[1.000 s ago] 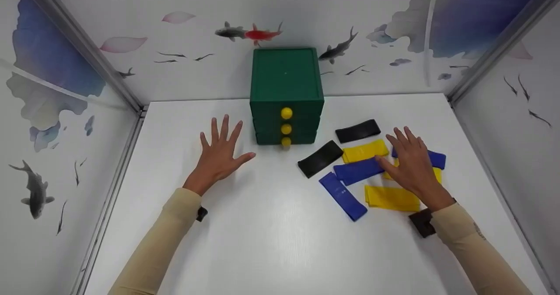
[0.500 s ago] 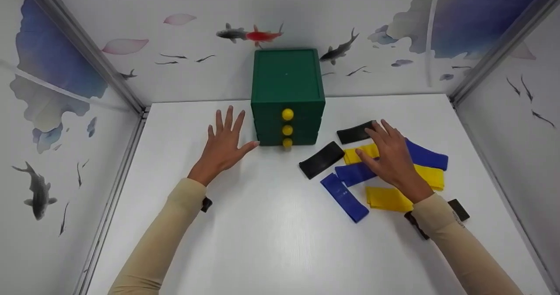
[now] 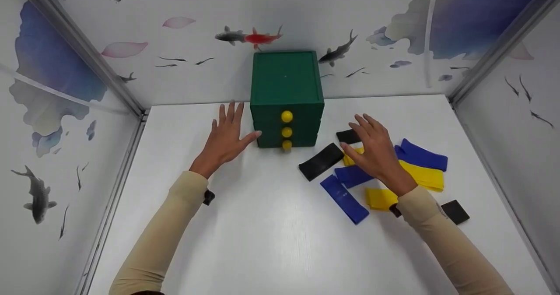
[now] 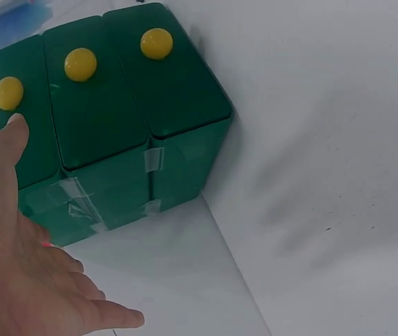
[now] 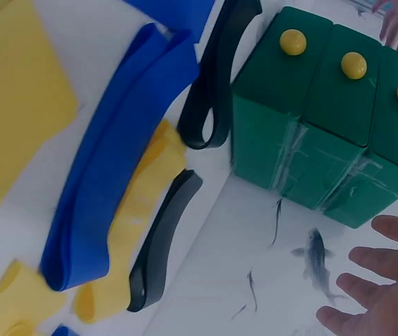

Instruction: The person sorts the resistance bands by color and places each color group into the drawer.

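A green three-drawer cabinet (image 3: 284,80) with yellow knobs stands against the back wall, its drawers closed. My left hand (image 3: 224,139) is spread beside its left side, thumb tip overlapping the front edge in the head view. My right hand (image 3: 374,150) hovers with fingers apart over flat elastic loop bands on the right and holds nothing. Around it show a black band (image 3: 321,161), a blue band (image 3: 344,199), a yellow band (image 3: 379,198) and another blue band (image 3: 422,155). The right wrist view shows the bands as folded loops, with a long blue loop (image 5: 108,168) nearest the middle.
The white table (image 3: 262,233) is enclosed by printed panels, with the back wall (image 3: 183,76) right behind the cabinet. Near my right sleeve lies another black band (image 3: 456,212). A further yellow band (image 3: 424,177) lies against the right blue one.
My right hand has moved left across the bands toward the cabinet, uncovering the blue and yellow bands at the right. My left hand has moved forward and slightly right, up to the cabinet's side.
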A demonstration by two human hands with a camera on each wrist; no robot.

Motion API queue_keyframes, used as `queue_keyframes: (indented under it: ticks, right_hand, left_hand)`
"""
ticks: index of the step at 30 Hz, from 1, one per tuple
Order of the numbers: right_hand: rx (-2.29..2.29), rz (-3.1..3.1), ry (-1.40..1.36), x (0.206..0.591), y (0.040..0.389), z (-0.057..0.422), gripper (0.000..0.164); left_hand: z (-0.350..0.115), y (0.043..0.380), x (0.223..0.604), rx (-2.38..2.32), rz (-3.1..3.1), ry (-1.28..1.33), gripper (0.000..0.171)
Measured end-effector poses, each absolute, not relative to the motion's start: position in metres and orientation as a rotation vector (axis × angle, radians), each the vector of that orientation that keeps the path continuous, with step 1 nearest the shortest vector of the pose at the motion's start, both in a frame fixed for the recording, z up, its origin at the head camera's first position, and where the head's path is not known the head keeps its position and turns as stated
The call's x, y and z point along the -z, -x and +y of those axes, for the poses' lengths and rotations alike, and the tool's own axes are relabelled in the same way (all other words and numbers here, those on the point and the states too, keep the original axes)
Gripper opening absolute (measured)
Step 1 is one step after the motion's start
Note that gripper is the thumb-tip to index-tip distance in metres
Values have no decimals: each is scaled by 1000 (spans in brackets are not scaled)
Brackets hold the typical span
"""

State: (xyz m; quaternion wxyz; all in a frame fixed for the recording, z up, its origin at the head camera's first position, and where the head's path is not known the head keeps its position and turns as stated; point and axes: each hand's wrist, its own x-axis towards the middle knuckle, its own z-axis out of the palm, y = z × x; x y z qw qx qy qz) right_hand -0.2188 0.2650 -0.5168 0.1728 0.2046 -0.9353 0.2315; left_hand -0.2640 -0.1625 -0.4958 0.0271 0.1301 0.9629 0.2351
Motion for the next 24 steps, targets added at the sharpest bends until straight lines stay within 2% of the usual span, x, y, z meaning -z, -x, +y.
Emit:
queue_keyframes:
  ticks: [14,24]
  right_hand:
    - [-984,-2620,-560,498,224,222,50]
    - [-1196,-2578,-562,501,230,196,43]
  left_hand:
    - [-149,281,480,-1142,2864,-302,105]
    - [-146,297,480,-1522,2687,-284,92]
